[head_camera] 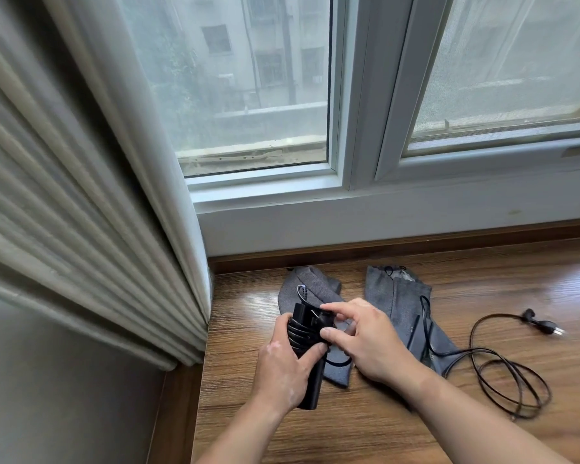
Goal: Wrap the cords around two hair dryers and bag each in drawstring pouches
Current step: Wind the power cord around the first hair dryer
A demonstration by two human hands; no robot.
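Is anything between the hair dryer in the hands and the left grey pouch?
Nothing visible. The left pouch lies on the sill just behind the held hair dryer, partly under the right hand. The second dryer lies on the other pouch.

Daylit white-framed window point(345, 95), pleated pale curtain point(64, 195) at left, glossy wooden sill point(482, 279) below.

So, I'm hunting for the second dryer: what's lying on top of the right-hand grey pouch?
A black hair dryer lies on the right pouch, its loose cord trailing across the wooden sill to its plug. The right hand hides the pouch's near-left corner.
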